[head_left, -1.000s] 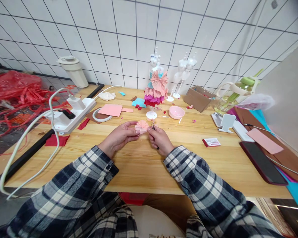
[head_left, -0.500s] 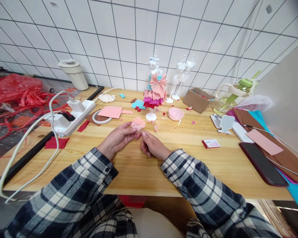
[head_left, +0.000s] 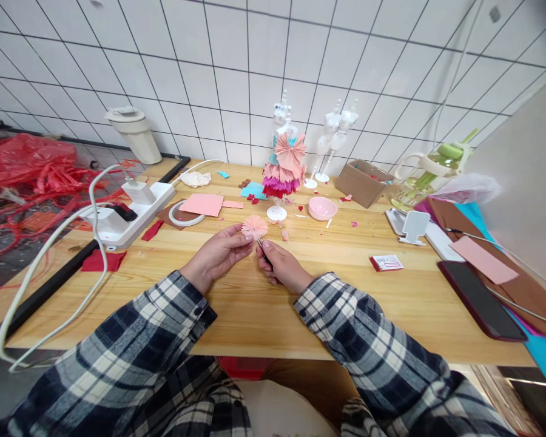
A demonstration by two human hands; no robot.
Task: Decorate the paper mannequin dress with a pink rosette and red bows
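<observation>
- The left hand (head_left: 218, 255) has its fingers pinched shut on the bottom edge of a pink paper fan (head_left: 255, 226). It holds the fan just above the wooden table (head_left: 236, 315), in the middle, right in front of the doll stand (head_left: 282, 173).
- The right hand (head_left: 279, 264) is curled shut around a thin dark tool (head_left: 261, 247). The tip points up at the bottom of the fan. I cannot tell if the tip touches the paper.
- The cardboard box (head_left: 363, 181) at the back is open, with little red bits inside.
- The pink bowl (head_left: 323, 208) sits near the foot of the doll stand. What is in it is too hard to see.
- The clear jug (head_left: 425, 173) with a green lid has yellow-green drink in its lower part.
- The white cup (head_left: 136, 133) by the wall has its lid on, so its inside is hidden.
- The doll stand wears a dress of pink, red and blue paper, which hides most of its body.
- Most of the thin dark tool is hidden inside the fist, so I cannot tell what kind of tool it is.
- The white cable (head_left: 50, 255) from the power strip (head_left: 131, 209) hangs off the table edge on the left.
- The brown and blue sheets (head_left: 541, 328) on the right are cut off by the picture edge.
- The dark phone (head_left: 482, 306) lies flat near them, with its screen off.
</observation>
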